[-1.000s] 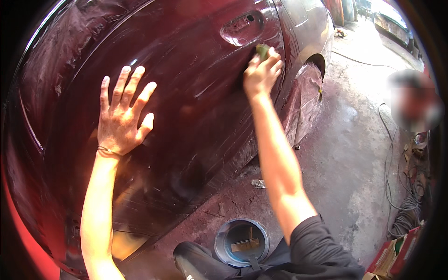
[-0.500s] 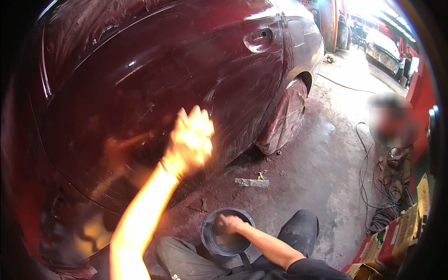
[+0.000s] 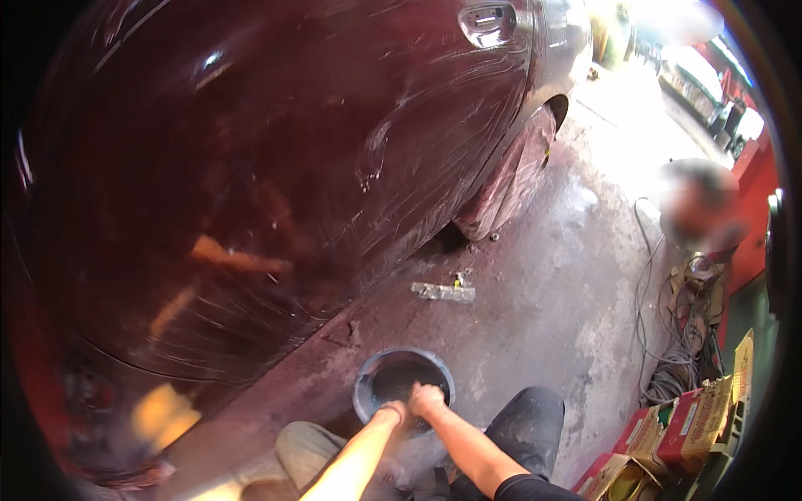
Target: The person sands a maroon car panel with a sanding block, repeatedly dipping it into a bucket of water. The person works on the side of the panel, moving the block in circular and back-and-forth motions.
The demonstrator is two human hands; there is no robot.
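My left hand (image 3: 395,409) and my right hand (image 3: 428,398) are side by side over the round dark bucket (image 3: 362,387) between my knees. Both look closed, with the fingers curled inward. Whatever they may hold is too small and blurred to make out. Dark liquid seems to fill the bucket. Beyond it stands the dark red door (image 3: 276,142) of a car, wet and streaked, with a bare handle recess (image 3: 488,25) near its upper right. Neither hand touches the door.
Plastic sheeting (image 3: 510,179) covers the car's wheel. A flattened strip of tape (image 3: 443,291) lies on the stained concrete floor. Coiled cables (image 3: 672,376) and cardboard boxes (image 3: 693,426) line the right side. A blurred shape (image 3: 700,204) shows above the cables.
My left hand has come down from in front of the car door to the bucket, beside my right hand. The view has shifted, so the car sits higher in the picture.
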